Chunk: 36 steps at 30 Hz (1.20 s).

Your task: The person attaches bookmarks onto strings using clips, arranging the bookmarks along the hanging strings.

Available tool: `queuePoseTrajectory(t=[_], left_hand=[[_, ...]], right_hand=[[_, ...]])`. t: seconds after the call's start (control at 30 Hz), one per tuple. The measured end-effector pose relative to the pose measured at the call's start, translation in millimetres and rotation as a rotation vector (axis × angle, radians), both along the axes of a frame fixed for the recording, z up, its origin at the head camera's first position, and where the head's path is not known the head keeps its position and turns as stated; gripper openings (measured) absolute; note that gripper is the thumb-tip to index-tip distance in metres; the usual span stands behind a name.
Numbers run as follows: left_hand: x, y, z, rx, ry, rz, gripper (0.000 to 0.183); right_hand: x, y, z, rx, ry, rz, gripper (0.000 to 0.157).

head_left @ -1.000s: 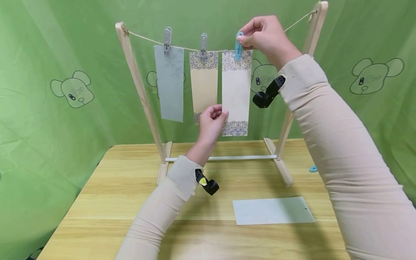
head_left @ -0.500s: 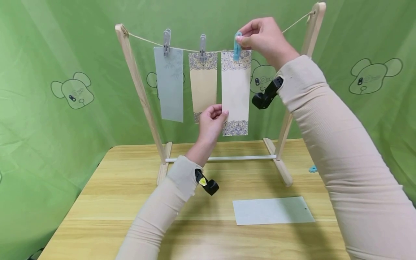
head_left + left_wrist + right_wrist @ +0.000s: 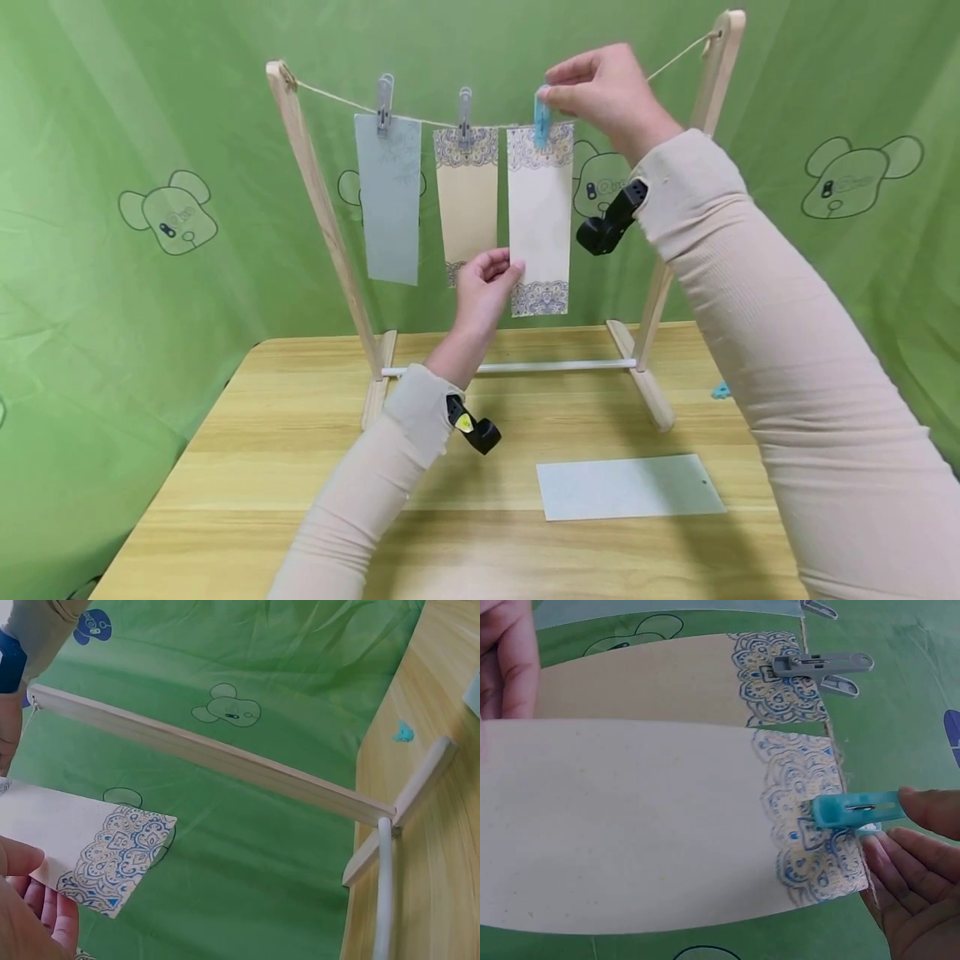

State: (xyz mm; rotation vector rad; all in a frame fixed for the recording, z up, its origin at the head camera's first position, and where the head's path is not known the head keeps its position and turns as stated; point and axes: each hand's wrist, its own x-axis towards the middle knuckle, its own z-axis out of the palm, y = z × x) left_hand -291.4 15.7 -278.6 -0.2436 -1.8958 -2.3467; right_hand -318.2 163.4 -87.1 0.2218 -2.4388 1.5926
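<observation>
In the head view, a cream card (image 3: 539, 217) with patterned bands at both ends hangs from the string on the wooden stand. My right hand (image 3: 611, 96) pinches the handles of a blue clothespin (image 3: 542, 125), whose jaws sit over the card's top edge and the string. Lower down, my left hand (image 3: 483, 292) holds the card's left edge, thumb in front and fingers behind. The right wrist view shows the thumb on the clothespin (image 3: 855, 810) and the other fingers behind it. Left of this card hang a tan card (image 3: 468, 200) and a grey-blue card (image 3: 392, 200), each under a grey clothespin.
The wooden stand's posts (image 3: 322, 200) rise at both sides, joined low down by a white rod (image 3: 558, 366). A pale card (image 3: 622, 489) with a small hole lies on the table (image 3: 225, 467). Another blue clip (image 3: 721, 391) lies by the right sleeve. Green cloth hangs behind.
The head view has shifted slightly, so the stand's top and the cards sit a little lower in it. Both hands keep their grips on the clothespin and the cream card.
</observation>
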Motion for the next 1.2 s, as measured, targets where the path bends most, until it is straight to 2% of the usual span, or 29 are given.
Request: queuePoseTrajectory(t=[0.1,0.37,0.53,0.8,0.93,1.2], left_hand=[[-0.5,-1.9,-3.6,-0.007,-0.004,-0.010,0.026],[-2.9,-9.5,-18.6,-0.018,0.020,-0.051,0.025],[-1.9,-14.1,-30.3,-0.033,-0.013,-0.062,0.027],[7.0,-24.1,-47.8,-0.084,-0.054,-0.075,0.026],[14.2,-27.6,-58.0,-0.127,-0.078,-0.113,0.026],[29.3,-32.0,-79.7,-0.176,-0.123,-0.200,0.030]], right_hand=[[3.0,-0.6,2.8,-0.021,-0.001,-0.025,0.048],[17.3,0.6,-2.6,-0.107,0.085,-0.041,0.037],[28.5,12.4,-12.7,-0.069,0.076,-0.021,0.038],[45.3,49.7,-40.7,0.052,0.017,-0.012,0.045],[53.7,70.5,-56.5,0.047,-0.009,-0.032,0.044],[72.0,104.4,-95.3,0.002,-0.071,-0.019,0.043]])
